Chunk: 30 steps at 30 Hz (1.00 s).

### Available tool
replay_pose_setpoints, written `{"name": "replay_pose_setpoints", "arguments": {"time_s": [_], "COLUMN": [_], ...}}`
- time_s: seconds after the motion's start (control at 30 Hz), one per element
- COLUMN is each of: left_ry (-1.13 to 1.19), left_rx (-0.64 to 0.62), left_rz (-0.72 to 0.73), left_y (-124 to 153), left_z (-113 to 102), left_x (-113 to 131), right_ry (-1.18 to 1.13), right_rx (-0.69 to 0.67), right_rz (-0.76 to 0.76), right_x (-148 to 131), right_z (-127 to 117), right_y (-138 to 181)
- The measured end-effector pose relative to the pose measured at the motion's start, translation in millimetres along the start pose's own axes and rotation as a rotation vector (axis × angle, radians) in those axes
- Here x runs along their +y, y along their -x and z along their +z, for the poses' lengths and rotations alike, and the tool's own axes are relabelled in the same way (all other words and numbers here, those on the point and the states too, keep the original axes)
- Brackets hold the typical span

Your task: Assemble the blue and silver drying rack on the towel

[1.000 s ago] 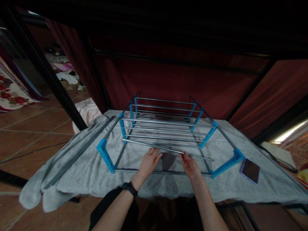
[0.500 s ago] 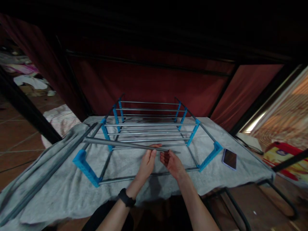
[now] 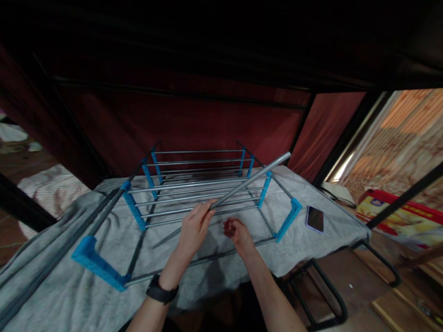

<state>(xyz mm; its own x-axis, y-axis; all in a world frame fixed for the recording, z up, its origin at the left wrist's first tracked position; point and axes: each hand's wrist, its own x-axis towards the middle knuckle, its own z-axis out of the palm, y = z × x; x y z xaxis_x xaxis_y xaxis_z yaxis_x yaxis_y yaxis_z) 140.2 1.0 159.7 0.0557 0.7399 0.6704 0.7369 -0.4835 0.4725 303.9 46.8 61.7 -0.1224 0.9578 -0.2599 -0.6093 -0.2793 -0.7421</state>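
Observation:
My left hand [image 3: 192, 229], with a black watch at the wrist, is closed around a loose grey metal rod [image 3: 242, 183]. The rod slants from low near the towel up to the right, over the rack. My right hand [image 3: 236, 233] hovers just right of the left hand, fingers loosely curled, holding nothing I can see. Under both hands lies a rack [image 3: 194, 189] of grey metal bars joined by blue plastic brackets, flat on a grey towel [image 3: 62, 276].
A phone [image 3: 314, 218] lies on the towel right of the rack. More long grey rods [image 3: 69, 244] lie along the left side. Dark red fabric panels on a black frame stand behind. A black metal frame and tiled floor show at the lower right.
The rod swung from lying nearly level across the rack to slanting up to the right. My right hand let go of it. The view turned to the right.

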Motion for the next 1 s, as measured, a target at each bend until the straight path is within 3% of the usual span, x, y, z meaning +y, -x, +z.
{"name": "replay_pose_setpoints", "arguments": {"time_s": [0.2, 0.53, 0.7, 1.0], "left_ry": [-0.340, -0.470, -0.443, -0.293], "left_rx": [-0.260, -0.386, -0.439, -0.478], "left_rz": [-0.026, -0.019, -0.011, -0.171], "left_y": [19.7, 42.4, 46.2, 51.6], "left_z": [30.9, 52.4, 55.3, 37.3], "left_x": [-25.3, -57.1, -61.4, -78.4], "right_ry": [-0.002, -0.069, -0.058, -0.096], "right_rx": [-0.002, 0.033, 0.108, 0.134], "right_rz": [-0.088, -0.126, -0.175, -0.154], "right_x": [-9.2, -23.6, -19.4, -16.8], "right_z": [-5.3, -15.8, -23.0, -33.0], "right_y": [-5.1, -11.1, -16.8, -23.5]}}
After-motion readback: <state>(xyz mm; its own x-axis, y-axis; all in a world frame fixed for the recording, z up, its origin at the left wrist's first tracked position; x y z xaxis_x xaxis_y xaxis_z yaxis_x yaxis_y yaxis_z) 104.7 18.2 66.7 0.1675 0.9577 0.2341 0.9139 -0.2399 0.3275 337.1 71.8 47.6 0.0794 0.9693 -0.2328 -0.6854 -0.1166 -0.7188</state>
